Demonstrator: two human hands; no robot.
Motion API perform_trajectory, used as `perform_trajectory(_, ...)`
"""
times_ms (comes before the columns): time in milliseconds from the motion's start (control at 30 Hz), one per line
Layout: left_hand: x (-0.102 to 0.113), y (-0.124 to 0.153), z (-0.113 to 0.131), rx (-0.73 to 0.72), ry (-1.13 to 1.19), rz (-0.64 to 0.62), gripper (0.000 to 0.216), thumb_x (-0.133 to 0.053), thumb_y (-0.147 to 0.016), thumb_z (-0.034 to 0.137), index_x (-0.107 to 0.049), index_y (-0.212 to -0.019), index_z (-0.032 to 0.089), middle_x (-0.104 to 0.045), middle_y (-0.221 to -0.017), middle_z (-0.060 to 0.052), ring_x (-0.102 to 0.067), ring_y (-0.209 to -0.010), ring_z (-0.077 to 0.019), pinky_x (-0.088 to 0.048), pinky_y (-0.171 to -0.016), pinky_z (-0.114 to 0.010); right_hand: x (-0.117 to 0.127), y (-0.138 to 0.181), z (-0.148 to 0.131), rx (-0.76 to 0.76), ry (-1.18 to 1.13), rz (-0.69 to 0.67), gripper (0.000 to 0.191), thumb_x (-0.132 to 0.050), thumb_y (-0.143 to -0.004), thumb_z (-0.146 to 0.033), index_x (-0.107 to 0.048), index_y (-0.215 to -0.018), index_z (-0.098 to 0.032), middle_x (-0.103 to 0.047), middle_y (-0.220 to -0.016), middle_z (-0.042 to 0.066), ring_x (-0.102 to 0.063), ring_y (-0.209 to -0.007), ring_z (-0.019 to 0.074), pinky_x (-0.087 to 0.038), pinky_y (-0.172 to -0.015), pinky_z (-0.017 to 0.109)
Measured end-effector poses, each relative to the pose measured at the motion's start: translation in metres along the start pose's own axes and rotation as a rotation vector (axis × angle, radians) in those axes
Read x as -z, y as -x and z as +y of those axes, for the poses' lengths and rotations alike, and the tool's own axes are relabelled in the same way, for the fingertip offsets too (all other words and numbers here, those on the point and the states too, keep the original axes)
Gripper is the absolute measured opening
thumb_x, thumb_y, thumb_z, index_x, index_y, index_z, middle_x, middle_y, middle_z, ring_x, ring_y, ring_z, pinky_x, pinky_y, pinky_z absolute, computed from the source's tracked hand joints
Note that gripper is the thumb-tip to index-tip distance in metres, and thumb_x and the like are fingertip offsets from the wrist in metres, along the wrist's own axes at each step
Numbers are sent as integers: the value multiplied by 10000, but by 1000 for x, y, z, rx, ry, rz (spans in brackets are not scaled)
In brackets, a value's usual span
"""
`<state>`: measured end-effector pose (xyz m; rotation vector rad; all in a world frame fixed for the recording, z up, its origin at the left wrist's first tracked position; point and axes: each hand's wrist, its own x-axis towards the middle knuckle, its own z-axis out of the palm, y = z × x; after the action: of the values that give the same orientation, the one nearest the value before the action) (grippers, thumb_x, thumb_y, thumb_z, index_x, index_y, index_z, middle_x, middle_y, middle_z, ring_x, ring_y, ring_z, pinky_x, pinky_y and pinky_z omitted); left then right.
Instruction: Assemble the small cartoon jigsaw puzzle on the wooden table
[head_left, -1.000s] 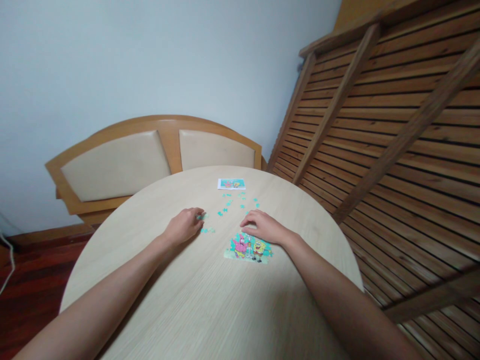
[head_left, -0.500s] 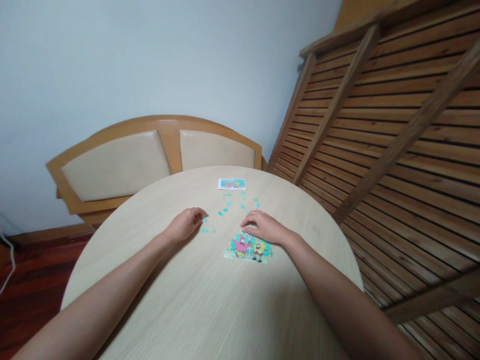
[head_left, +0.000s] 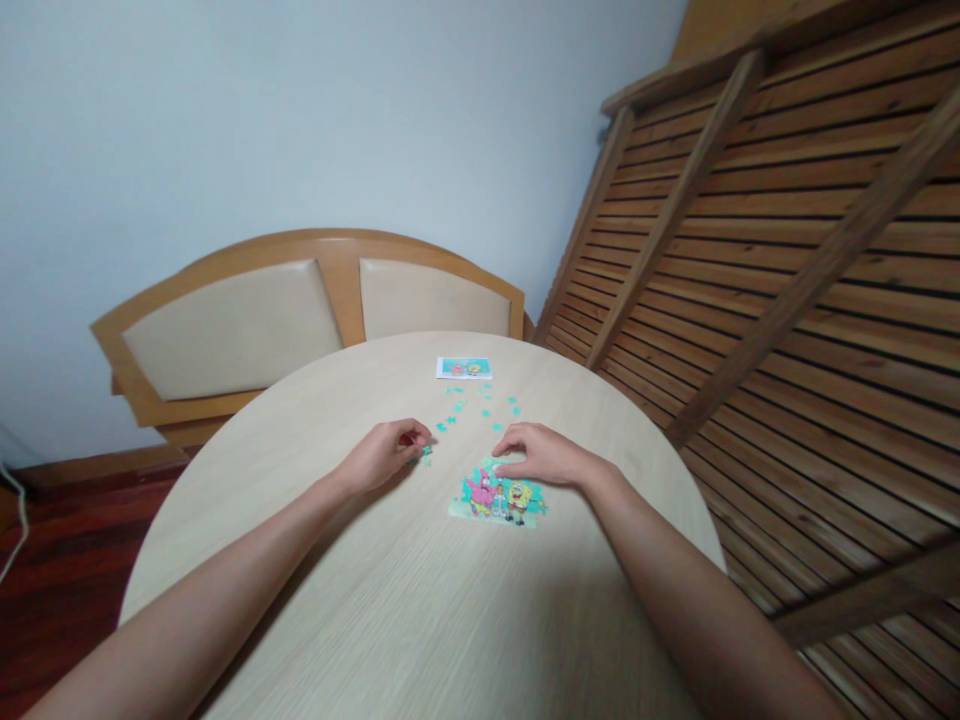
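Note:
A partly joined jigsaw puzzle [head_left: 495,495] with a pink starfish and a yellow sponge character lies flat on the table. Over its upper edge is my right hand [head_left: 547,455], thumb and fingers apart, with no piece visible between them. To the left of the puzzle, my left hand [head_left: 386,455] pinches a small turquoise puzzle piece [head_left: 427,450] at its fingertips. Another loose piece lies just below those fingers, partly hidden. Several turquoise loose pieces [head_left: 451,420] are scattered beyond both hands.
A reference picture card [head_left: 465,368] lies toward the far side of the round wooden table [head_left: 360,610]. Behind the table stands a padded wooden headboard [head_left: 232,325] against the wall. A slatted wooden frame [head_left: 750,270] leans along the right side.
My left hand has moved to the right, toward the puzzle, with a piece at its fingertips. My right hand has shifted slightly right, and its thumb and fingers are spread wider.

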<state>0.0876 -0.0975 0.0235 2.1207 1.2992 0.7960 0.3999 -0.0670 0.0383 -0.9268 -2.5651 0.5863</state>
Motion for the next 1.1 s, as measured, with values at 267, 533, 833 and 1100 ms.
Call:
perform_trajectory(267, -16, -1, 5, 30, 367, -66, 207, -633, -852, 225, -624, -1037, 134, -739, -954, -95, -691, -864, -175, -537, -832, -335, -8, -5, -4, 35, -36, -21, 290, -740, -830, -403, -777, -1039, -206, -729, -972, 69, -653, -881, 196, -478, -805, 297)
perform_trajectory(533, -29, 0, 17, 49, 536, -83, 281, -722, -817, 270, -611, -1041, 140, -738, -968, -100, -688, -892, -186, -524, -871, -363, -16, -12, -20, 92, -13, 63, 225, -735, -841, -360, -765, -1014, -219, -727, -978, 66, -646, -961, 216, -466, -886, 335)
perform_trajectory(833, -36, 1, 30, 80, 636, 7, 444, -811, -713, 315, -608, -1067, 140, -679, -925, -44, -611, -710, -116, -482, -707, -274, -39, -21, -43, 59, -529, 90, 229, -711, -843, -301, -620, -1017, -185, -705, -945, 30, -675, -894, 168, -521, -816, 295)
perform_trajectory(1100, -33, -1, 23, 62, 492, 43, 404, -753, -766, 364, -613, -1068, 136, -660, -923, -52, -600, -727, -132, -463, -684, -268, -37, -22, -43, 36, -467, 110, 219, -611, -885, -227, -687, -1082, -165, -711, -898, 36, -652, -816, 154, -513, -777, 278)
